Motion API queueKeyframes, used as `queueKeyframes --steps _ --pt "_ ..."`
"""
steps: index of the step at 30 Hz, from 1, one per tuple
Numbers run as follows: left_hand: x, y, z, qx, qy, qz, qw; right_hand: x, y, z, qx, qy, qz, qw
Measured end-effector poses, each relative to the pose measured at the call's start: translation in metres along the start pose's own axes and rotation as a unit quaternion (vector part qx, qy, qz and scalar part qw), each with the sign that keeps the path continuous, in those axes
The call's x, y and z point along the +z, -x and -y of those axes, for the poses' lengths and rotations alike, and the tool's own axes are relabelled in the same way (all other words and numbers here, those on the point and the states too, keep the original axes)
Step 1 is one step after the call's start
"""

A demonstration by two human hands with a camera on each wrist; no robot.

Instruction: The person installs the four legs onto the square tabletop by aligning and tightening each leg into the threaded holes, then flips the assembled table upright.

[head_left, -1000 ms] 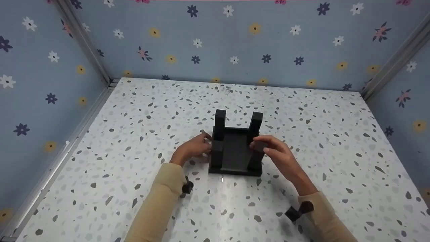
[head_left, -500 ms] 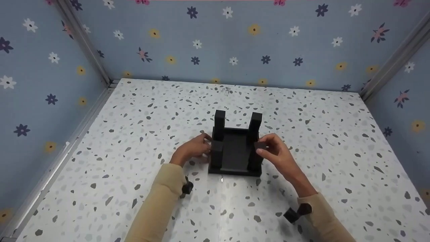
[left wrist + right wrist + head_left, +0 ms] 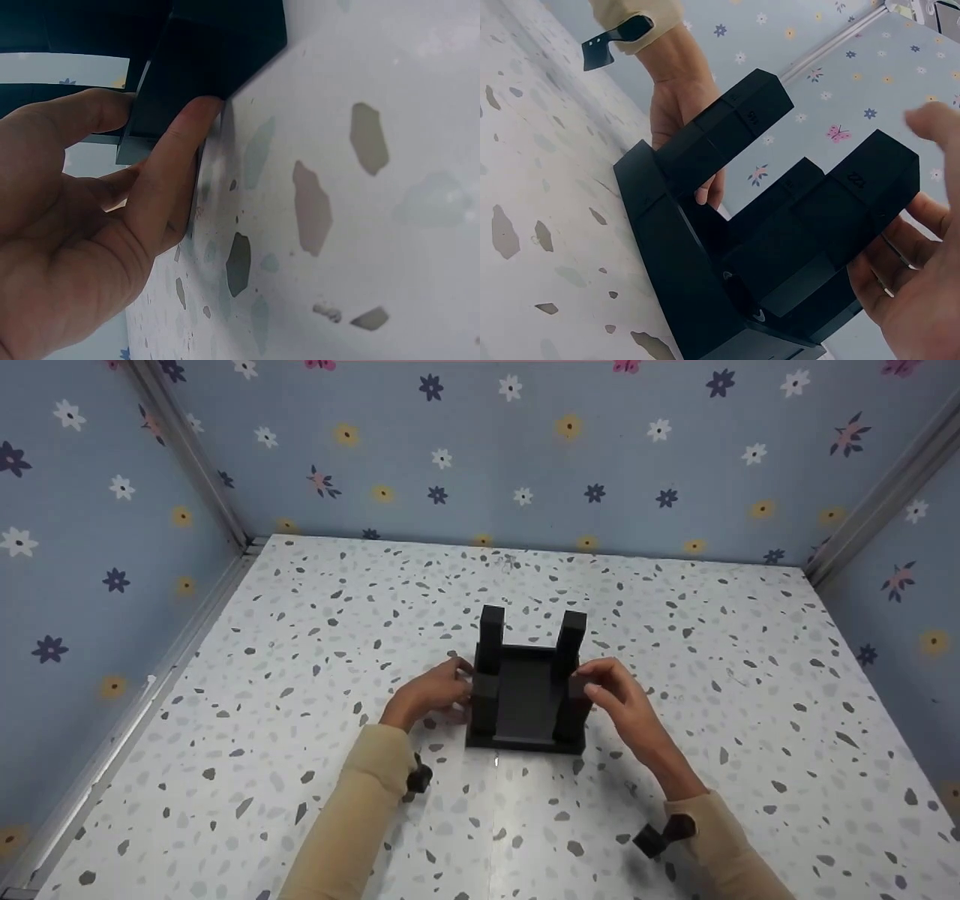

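A black stool-like frame lies upside down on the speckled table, its several square legs pointing up. My left hand holds the left side of its base; in the left wrist view, fingertips press where the black edge meets the tabletop. My right hand is at the top of the near right leg. In the right wrist view the fingers bend behind that leg, marked with small figures, while the thumb stands slightly off its top. Between leg and base, a slanted gap shows.
The white speckled table spreads around the frame on every side. Blue flowered panels with metal edge strips close it in at the back, left and right. A black mount sits at the right wrist.
The right thumb moved toward the frame's middle with the leg top turned, then drew back to the right, and the leg top now sits squarer. The left hand stayed put.
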State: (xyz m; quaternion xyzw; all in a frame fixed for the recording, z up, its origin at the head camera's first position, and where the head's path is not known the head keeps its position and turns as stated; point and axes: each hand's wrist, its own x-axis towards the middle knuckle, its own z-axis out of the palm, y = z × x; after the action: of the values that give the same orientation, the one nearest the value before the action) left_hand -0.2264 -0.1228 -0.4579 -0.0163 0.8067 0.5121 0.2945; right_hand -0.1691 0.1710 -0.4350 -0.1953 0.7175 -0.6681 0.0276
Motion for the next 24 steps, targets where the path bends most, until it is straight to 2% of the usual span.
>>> queueKeyframes --steps 3,7,11,16,24 --pt "-0.0004 0.0001 -0.0004 -0.008 -0.008 0.0 0.9999 -0.0026 -0.002 -0.0004 -0.027 -0.038 0.033 0.998" --pt "-0.0004 0.0018 -0.0019 -0.009 -0.006 0.003 0.9999 -0.0055 -0.005 -0.0021 -0.048 -0.1 0.097 0.989" --pt "-0.0004 0.0029 -0.0029 -0.01 0.001 0.004 0.9999 -0.0067 -0.0062 -0.0032 -0.049 -0.133 0.124 0.982" --pt "-0.0007 0.0028 -0.0026 -0.008 0.007 0.003 0.9999 -0.0061 -0.0046 -0.0037 -0.033 -0.13 0.102 0.986" --pt "-0.0001 0.0014 -0.0011 0.002 0.028 0.008 0.9996 -0.0013 -0.0012 -0.0014 0.015 -0.068 0.035 0.997"
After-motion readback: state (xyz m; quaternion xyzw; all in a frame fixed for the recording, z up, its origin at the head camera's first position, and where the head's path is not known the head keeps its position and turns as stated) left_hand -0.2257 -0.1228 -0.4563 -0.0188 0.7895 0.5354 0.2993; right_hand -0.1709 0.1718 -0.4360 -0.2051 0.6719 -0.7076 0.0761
